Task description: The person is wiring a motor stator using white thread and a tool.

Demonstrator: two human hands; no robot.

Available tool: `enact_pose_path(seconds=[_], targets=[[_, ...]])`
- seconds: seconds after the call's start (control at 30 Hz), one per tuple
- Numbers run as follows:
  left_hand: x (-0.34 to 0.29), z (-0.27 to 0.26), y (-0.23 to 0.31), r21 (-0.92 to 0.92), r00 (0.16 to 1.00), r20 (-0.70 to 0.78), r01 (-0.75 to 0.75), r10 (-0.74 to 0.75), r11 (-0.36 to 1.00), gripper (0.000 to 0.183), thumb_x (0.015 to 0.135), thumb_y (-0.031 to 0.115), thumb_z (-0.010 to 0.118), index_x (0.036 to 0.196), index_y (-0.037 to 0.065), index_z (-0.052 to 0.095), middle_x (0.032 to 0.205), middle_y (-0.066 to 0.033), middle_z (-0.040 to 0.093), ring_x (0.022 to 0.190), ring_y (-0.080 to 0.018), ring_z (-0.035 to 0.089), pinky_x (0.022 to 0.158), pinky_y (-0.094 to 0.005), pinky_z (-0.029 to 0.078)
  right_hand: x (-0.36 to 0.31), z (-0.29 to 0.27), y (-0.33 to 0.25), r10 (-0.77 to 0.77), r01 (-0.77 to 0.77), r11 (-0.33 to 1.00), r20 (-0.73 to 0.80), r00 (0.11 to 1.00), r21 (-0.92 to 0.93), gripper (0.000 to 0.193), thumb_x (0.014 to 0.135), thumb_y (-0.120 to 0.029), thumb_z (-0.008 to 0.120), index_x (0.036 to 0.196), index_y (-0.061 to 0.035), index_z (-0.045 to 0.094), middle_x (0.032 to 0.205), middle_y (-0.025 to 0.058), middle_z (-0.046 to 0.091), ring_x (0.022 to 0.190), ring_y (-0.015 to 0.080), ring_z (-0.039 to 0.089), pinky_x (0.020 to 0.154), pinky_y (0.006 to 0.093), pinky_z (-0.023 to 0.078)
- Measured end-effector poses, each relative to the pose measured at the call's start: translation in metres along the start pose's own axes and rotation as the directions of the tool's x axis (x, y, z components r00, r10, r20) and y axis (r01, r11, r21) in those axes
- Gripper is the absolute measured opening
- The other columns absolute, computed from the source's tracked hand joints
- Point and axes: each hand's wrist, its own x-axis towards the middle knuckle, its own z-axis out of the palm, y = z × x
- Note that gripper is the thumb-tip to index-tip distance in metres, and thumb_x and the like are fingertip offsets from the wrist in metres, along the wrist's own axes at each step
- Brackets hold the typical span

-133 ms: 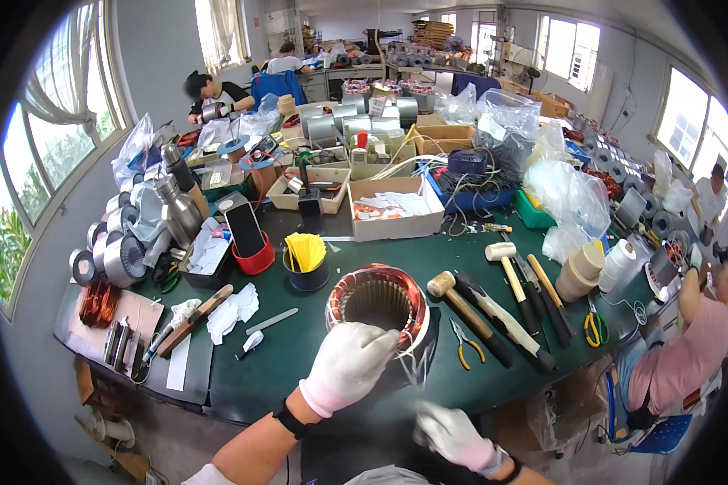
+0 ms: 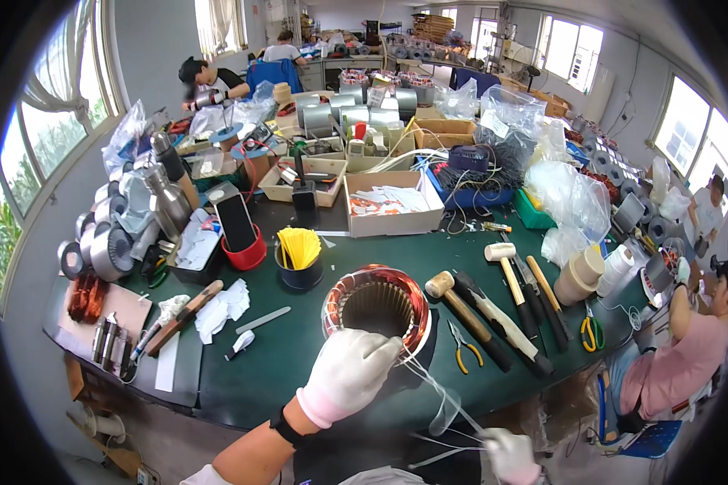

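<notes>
A motor stator [image 2: 419, 301] with copper windings around its end stands upright on the green bench in front of me. My left hand [image 2: 349, 372], in a white glove, is closed on its near rim, its fingertips at the winding. From beside those fingertips a white cord [image 2: 449, 397] runs to the lower right, with loose strands trailing under it. My right hand [image 2: 511, 457], gloved too and blurred by motion, is closed on the cord beyond the bench's front edge. What lies under the left fingers is hidden.
Right of the stator lie yellow-handled pliers [image 2: 466, 349], a wooden mallet [image 2: 469, 319] and a white-headed mallet [image 2: 505, 271]. A dark cup of yellow strips [image 2: 299, 250] and paper scraps [image 2: 222, 309] are at left. A box of paper slips [image 2: 392, 222] stands behind. A person in pink [image 2: 675, 364] sits at right.
My right hand has moved right and down, drawing the cord out longer and straighter. The left hand stays at the stator's rim, and the whole view has shifted slightly.
</notes>
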Motion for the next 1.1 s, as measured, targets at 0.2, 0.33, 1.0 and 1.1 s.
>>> enact_pose_path(seconds=[0.2, 0.33, 1.0, 1.1], targets=[[0.008, 0.005, -0.001, -0.051, 0.994, 0.098, 0.052, -0.046, 0.997, 0.03, 0.07, 0.001, 0.08, 0.099, 0.004, 0.072, 0.088, -0.0094, 0.072, 0.07, -0.0295, 0.068, 0.063, -0.0417, 0.052, -0.195, -0.089, 0.214, 0.439, -0.521, 0.617, -0.292, 0.85, -0.59, 0.028, 0.109, -0.019, 0.057, 0.125, -0.001, 0.071, 0.118, 0.0285, 0.072, 0.102, 0.0476, 0.069, 0.09, 0.0525, 0.056], [-0.006, 0.006, -0.006, 0.064, 0.987, 0.152, 0.037, -0.046, 0.997, 0.028, 0.081, 0.014, 0.074, 0.108, 0.014, 0.072, 0.081, -0.0047, 0.062, 0.063, -0.0206, 0.063, 0.053, -0.0378, 0.05, -0.102, -0.106, 0.155, 0.616, -0.653, 0.626, -0.244, 0.749, -0.427, 0.035, 0.108, -0.023, 0.059, 0.128, 0.003, 0.071, 0.115, 0.0303, 0.074, 0.107, 0.0469, 0.07, 0.093, 0.0501, 0.056], [-0.023, 0.042, -0.007, 0.131, 0.961, -0.235, -0.118, 0.146, 0.984, 0.022, 0.094, 0.02, 0.064, 0.102, 0.013, 0.083, 0.099, -0.0031, 0.068, 0.085, -0.0185, 0.065, 0.082, -0.0373, 0.058, 0.242, -0.04, -0.119, -0.721, 0.76, 0.647, 0.369, 0.587, 0.056, 0.028, 0.083, -0.011, 0.071, 0.109, -0.0026, 0.073, 0.11, 0.0165, 0.073, 0.072, 0.0254, 0.066, 0.065, 0.042, 0.054], [-0.024, 0.046, 0.001, 0.124, 0.959, -0.266, -0.065, 0.096, 0.99, 0.023, 0.093, 0.02, 0.063, 0.1, 0.011, 0.083, 0.098, -0.0044, 0.069, 0.084, -0.0194, 0.066, 0.081, -0.0372, 0.059, 0.249, -0.044, -0.117, -0.769, 0.801, 0.583, 0.412, 0.489, 0.137, 0.03, 0.082, -0.012, 0.074, 0.111, -0.003, 0.074, 0.111, 0.0158, 0.071, 0.075, 0.0256, 0.065, 0.066, 0.0426, 0.054]])
